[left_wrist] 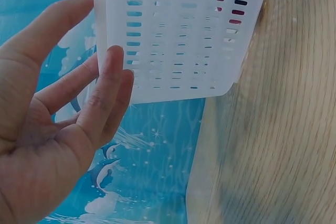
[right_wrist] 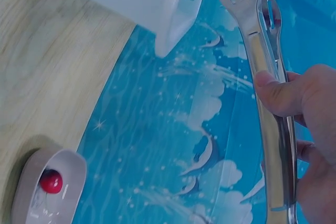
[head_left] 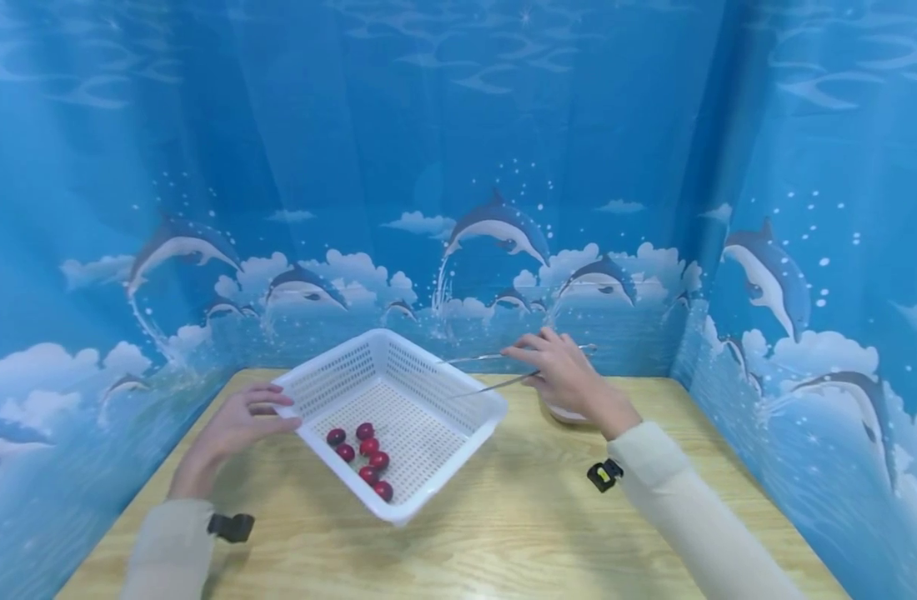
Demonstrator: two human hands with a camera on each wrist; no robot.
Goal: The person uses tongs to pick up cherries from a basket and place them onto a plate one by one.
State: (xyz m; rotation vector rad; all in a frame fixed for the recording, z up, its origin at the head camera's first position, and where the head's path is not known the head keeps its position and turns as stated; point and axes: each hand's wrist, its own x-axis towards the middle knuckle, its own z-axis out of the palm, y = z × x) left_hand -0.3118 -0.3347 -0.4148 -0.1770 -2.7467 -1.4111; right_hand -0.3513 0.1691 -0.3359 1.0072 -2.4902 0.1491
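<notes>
My left hand [head_left: 237,425] grips a white plastic basket [head_left: 428,492] by its left corner, thumb and fingers at the rim. The basket is tilted and has slotted walls and a perforated floor. Several dark red cherries [head_left: 368,447] lie together at its near left side. My right hand [head_left: 559,371] holds metal tongs [right_wrist: 270,129] with fork-like slotted ends, thumb on one arm. Their two arms are spread a little, with no cherry between the ends. In the head view the tong ends overlap the basket's right part.
Partly hidden under my right hand, a small white bowl [right_wrist: 79,169] stands on the wooden table [head_left: 503,533], with a red cherry [right_wrist: 51,181] inside. Blue curtains [head_left: 428,125] printed with dolphins enclose the table at the back and both sides.
</notes>
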